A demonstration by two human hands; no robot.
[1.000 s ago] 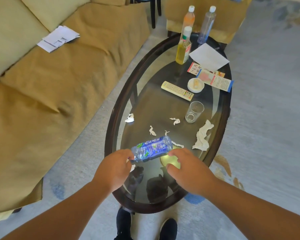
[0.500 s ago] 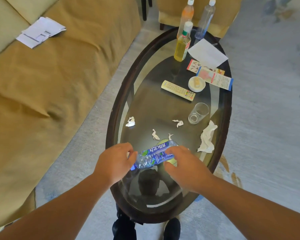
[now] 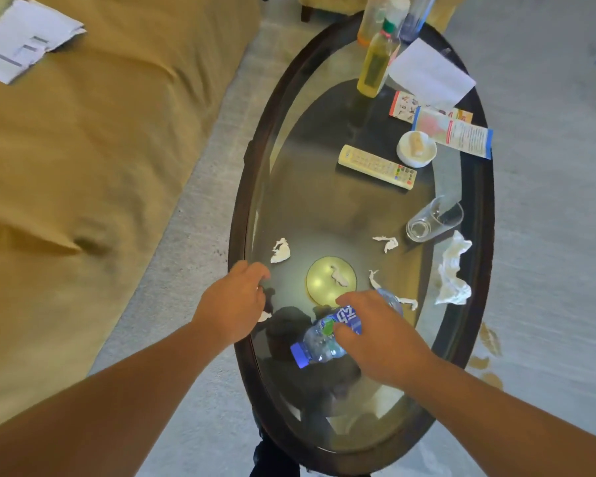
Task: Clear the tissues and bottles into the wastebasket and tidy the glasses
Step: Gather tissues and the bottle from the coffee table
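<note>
My right hand (image 3: pixel 375 335) grips a crushed clear water bottle (image 3: pixel 320 339) with a blue cap and blue label, held over the near end of the oval glass table (image 3: pixel 245 187). My left hand (image 3: pixel 236 304) hovers at the table's left rim with loosely curled fingers, holding nothing. Several white tissue scraps lie on the glass: one by the left rim (image 3: pixel 280 251), one over a yellow disc (image 3: pixel 339 275), one near the glass (image 3: pixel 387 242). A large crumpled tissue (image 3: pixel 453 273) lies at the right rim. A clear drinking glass (image 3: pixel 432 220) stands beside it.
At the far end stand a yellow bottle (image 3: pixel 377 63) and two more bottles, a white sheet (image 3: pixel 427 75), leaflets (image 3: pixel 453 130), a white dish (image 3: pixel 416 148) and a remote (image 3: pixel 377 166). A tan sofa (image 3: pixel 100 149) with papers (image 3: pixel 21 39) runs along the left. No wastebasket is in view.
My left hand has let go of the bottle and moved left to the table rim. My right hand alone now holds the bottle, its cap tilted down toward me.
</note>
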